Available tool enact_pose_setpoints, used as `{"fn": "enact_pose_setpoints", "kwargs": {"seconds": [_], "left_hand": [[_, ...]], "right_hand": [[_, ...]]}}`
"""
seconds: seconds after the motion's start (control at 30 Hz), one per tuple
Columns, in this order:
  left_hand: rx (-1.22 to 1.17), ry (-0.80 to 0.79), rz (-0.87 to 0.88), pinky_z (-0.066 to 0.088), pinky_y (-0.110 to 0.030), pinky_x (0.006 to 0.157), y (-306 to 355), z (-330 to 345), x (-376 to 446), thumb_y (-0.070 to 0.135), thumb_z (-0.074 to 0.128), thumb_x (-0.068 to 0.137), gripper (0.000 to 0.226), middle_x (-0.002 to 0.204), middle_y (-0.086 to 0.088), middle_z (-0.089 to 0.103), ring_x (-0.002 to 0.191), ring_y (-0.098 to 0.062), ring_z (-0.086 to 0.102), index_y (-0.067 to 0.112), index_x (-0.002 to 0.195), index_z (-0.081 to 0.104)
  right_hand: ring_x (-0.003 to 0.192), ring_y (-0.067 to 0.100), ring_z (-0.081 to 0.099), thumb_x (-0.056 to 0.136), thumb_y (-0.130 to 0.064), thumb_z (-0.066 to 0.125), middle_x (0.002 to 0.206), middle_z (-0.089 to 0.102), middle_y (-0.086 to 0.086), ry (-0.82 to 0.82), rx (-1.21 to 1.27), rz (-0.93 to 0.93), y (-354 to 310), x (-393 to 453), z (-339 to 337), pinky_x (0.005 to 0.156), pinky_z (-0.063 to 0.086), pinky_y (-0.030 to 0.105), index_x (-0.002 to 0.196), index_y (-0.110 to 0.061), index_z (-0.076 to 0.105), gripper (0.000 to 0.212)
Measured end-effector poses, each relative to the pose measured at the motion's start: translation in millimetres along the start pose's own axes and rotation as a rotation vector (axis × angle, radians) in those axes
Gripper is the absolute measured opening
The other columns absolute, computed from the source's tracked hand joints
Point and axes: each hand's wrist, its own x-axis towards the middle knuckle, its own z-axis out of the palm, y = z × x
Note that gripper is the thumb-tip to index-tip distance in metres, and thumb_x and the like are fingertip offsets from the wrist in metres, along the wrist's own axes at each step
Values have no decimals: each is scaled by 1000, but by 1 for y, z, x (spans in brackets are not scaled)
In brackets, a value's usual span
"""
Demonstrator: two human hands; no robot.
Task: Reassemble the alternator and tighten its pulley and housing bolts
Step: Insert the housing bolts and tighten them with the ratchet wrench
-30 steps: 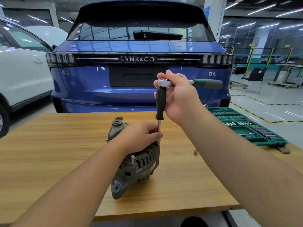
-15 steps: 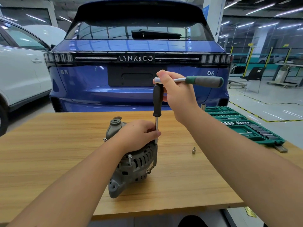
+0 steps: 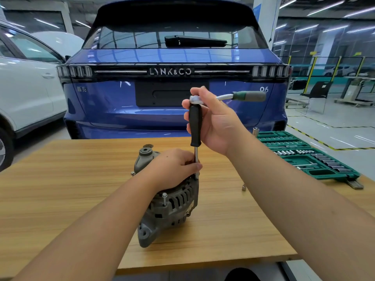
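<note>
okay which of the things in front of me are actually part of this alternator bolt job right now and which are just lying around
In use:
- alternator, steadied by the left hand
- black-handled driver, standing upright on the alternator
- ratchet on top of the driver, held by the right hand

Lying about:
- green socket set, open on the table
- loose socket
- upright socket by the case

we had one head-worn wide-angle view, looking forward and down, close over the wooden table, facing the blue car behind it.
</note>
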Motion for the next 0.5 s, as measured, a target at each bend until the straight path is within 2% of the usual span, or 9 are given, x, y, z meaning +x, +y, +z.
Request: {"fn": "enact_pose_setpoints", "kwargs": {"seconds": [0.07,0.17,0.3,0.4,0.5], "left_hand": [[12,19,-9,57,-33,69,1,1,2,52,53,102,25,86,8,69,78,-9,65,33,94,66],[38,25,-26,52,-27,64,4,3,6,52,53,102,21,86,10,67,78,-7,63,35,95,64],[31,12,-33,49,-24,63,5,4,7,51,53,102,21,87,11,67,79,-5,63,34,103,65],[34,25,-24,44,-24,60,5,5,7,50,53,103,24,84,9,67,77,-7,62,31,102,68],[30,33,-7,48,-27,62,4,5,7,49,54,102,24,83,8,67,77,-8,63,31,97,67]], "right_hand": [[82,23,68,94,-22,68,100,72,10,14,-93,-107,2,0,0,72,53,37,108,-19,66,14],[88,25,69,90,-19,72,102,71,11,105,-228,-274,8,-5,5,79,55,36,101,-23,69,12],[78,22,63,94,-12,68,83,68,1,213,-328,-469,18,-12,18,74,56,27,100,-14,69,6],[76,19,66,94,-10,69,82,70,-5,285,-279,-516,24,-12,25,73,57,26,96,-20,67,11],[73,18,65,98,-20,64,93,73,1,267,-200,-430,23,-9,26,66,55,27,101,-20,65,3]]}}
